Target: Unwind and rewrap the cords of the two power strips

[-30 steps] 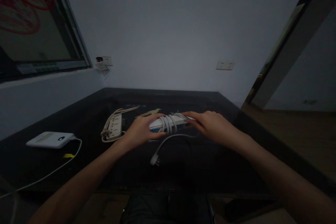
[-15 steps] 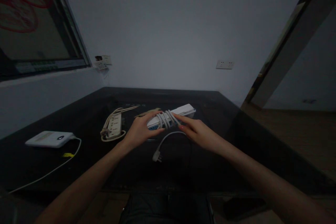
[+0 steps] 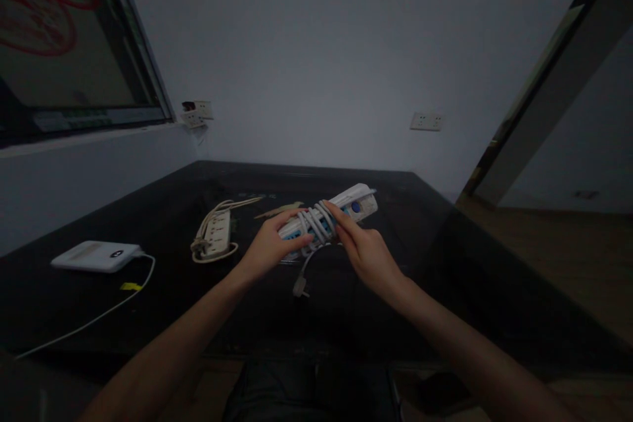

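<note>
A white power strip (image 3: 353, 201) with blue sockets is held tilted above the dark table (image 3: 445, 264), its cord wound in loops (image 3: 314, 221) around its middle. My left hand (image 3: 270, 247) grips its near end. My right hand (image 3: 363, 250) holds it from the right, fingers pressed on the cord loops. The loose end of the cord hangs down with the plug (image 3: 300, 288) dangling just above the table.
A second, beige power strip (image 3: 215, 235) with bundled cord lies on the table to the left. A white flat device (image 3: 96, 256) with a cable (image 3: 89, 323) sits at far left. Wall sockets (image 3: 425, 120) are behind; a window (image 3: 59, 46) is at upper left.
The power strip has been lifted and tilted up from the table. My right hand moved from its far end in to the wound cord, and the hanging cord got shorter.
</note>
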Available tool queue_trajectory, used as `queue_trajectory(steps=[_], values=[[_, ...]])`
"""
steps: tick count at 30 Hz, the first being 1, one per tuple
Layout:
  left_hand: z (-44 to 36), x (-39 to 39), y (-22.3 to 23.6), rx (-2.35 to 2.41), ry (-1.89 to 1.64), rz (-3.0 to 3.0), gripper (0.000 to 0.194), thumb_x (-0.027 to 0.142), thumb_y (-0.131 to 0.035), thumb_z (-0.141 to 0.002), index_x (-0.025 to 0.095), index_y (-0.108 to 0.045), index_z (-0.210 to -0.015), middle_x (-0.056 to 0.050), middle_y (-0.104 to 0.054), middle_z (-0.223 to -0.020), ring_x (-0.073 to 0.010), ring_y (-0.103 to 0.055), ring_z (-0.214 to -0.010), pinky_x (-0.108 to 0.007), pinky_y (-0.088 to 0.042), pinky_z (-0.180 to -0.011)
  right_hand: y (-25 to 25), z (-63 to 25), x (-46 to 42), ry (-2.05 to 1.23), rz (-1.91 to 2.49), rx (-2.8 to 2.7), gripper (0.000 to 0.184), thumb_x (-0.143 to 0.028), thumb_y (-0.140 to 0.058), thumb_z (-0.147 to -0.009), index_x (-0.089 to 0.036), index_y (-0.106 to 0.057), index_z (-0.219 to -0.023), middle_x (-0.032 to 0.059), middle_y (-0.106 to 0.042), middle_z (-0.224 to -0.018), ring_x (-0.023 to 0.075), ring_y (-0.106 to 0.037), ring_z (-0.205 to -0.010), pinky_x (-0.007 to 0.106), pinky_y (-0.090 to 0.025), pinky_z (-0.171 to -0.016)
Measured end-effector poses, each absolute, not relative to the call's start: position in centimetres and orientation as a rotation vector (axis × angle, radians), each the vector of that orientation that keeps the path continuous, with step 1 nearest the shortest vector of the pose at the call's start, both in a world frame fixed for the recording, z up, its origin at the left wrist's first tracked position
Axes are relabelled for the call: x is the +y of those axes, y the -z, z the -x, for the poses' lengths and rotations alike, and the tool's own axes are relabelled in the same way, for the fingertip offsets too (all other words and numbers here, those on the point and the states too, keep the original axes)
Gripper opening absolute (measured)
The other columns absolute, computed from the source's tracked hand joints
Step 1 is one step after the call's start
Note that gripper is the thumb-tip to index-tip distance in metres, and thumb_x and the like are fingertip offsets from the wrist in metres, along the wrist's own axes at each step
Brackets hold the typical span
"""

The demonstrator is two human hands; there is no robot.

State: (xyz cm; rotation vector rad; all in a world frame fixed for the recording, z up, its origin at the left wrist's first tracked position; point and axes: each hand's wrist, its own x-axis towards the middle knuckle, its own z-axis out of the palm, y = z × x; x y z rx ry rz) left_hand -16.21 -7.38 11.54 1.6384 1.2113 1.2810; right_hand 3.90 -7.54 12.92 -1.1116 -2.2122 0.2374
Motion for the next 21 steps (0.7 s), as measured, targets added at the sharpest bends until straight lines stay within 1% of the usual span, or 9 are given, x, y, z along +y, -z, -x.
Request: queue_trajectory(steps=[7,11,13,15,17,21], values=[[16.2,-7.2,-11.0,1.201,-1.277,-1.677,0.054,0.033,-0.072,-0.068,0.015,-0.06,-0.117,-0.011,-0.065,-0.116,-0.0254,-0.061,-0.104,-0.039,-0.046,-0.093,-13.3,-3.5,-7.7,-0.426,1.1,-2.183,0.047,-0.023,-0.036,-0.095,-0.027,-0.039,-0.142,0.0072,-0.071,-0.1,0.017,-0.066,-0.073,0.03,-0.052,-0.07],[16.5,-7.3,-11.1,1.249,-1.27,-1.794,0.057,0.032,-0.071,-0.068,0.015,-0.058,-0.12,-0.012,-0.062,-0.12,-0.0255,-0.058,-0.11,-0.04,-0.043,-0.098,-13.2,-3.4,-7.4,-0.482,1.047,-2.198,0.046,-0.022,-0.038,-0.095,-0.028,-0.041,-0.14,0.0078,-0.067,-0.114,0.0179,-0.066,-0.084,0.032,-0.051,-0.077],[16.6,-7.3,-11.1,1.265,-1.269,-1.819,0.057,0.031,-0.071,-0.068,0.014,-0.058,-0.121,-0.013,-0.062,-0.121,-0.0254,-0.057,-0.112,-0.041,-0.041,-0.099,-13.2,-3.4,-7.3,-0.473,1.04,-2.216,0.046,-0.022,-0.039,-0.094,-0.028,-0.041,-0.141,0.0085,-0.066,-0.115,0.0189,-0.065,-0.088,0.032,-0.051,-0.078],[16.6,-7.3,-10.8,1.257,-1.284,-1.796,0.058,0.031,-0.073,-0.066,0.013,-0.059,-0.119,-0.013,-0.062,-0.12,-0.0257,-0.057,-0.112,-0.04,-0.04,-0.1,-13.3,-3.4,-7.2,-0.437,1.045,-2.245,0.047,-0.023,-0.039,-0.094,-0.029,-0.04,-0.141,0.0087,-0.067,-0.112,0.0189,-0.065,-0.086,0.031,-0.051,-0.075],[16.5,-7.3,-10.1,1.205,-1.321,-1.686,0.058,0.031,-0.074,-0.066,0.011,-0.059,-0.118,-0.013,-0.063,-0.118,-0.0257,-0.058,-0.11,-0.039,-0.042,-0.098,-13.5,-3.3,-7.2,-0.384,1.048,-2.276,0.047,-0.024,-0.04,-0.094,-0.03,-0.04,-0.141,0.0074,-0.069,-0.104,0.0175,-0.065,-0.08,0.029,-0.05,-0.071],[15.9,-7.4,-8.9,0.99,-1.433,-1.282,0.058,0.036,-0.074,-0.069,0.012,-0.057,-0.119,-0.012,-0.065,-0.115,-0.0246,-0.063,-0.1,-0.033,-0.05,-0.086,-13.5,-3.2,-7.5,-0.321,1.034,-2.287,0.044,-0.023,-0.039,-0.094,-0.03,-0.044,-0.137,0.0028,-0.07,-0.084,0.0133,-0.06,-0.063,0.025,-0.046,-0.063]])
